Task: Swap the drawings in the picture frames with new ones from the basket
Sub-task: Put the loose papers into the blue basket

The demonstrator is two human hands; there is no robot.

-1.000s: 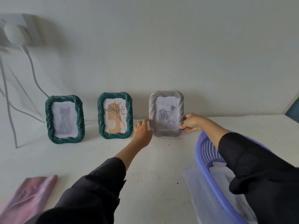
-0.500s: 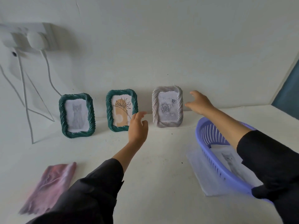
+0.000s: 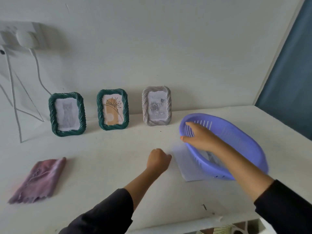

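Note:
Three picture frames lean on the wall: a green frame (image 3: pixel 50 114) with a cat drawing, a green frame (image 3: pixel 99 110) with a flower drawing, and a grey frame (image 3: pixel 145 107) with a rose drawing. To their right the purple basket (image 3: pixel 236 137) sits tilted, papers (image 3: pixel 212 159) showing inside it. My right hand (image 3: pixel 199 135) grips the basket's left rim, fingers inside and thumb outside. A white sheet (image 3: pixel 187 166) lies partly under the basket. My left hand (image 3: pixel 158 159) is a closed fist on the table beside that sheet's corner.
A crumpled pink cloth (image 3: pixel 38 179) lies at the front left of the white table (image 3: pixel 109 166). A wall socket with a plug (image 3: pixel 25 38) and hanging cables are at the upper left. A dark teal panel (image 3: pixel 290 81) stands at the right. The table's front edge runs just below my arms.
Both hands let go of the grey frame, which now stands against the wall. My right hand dropped onto the basket rim; my left hand pulled back and closed into a fist.

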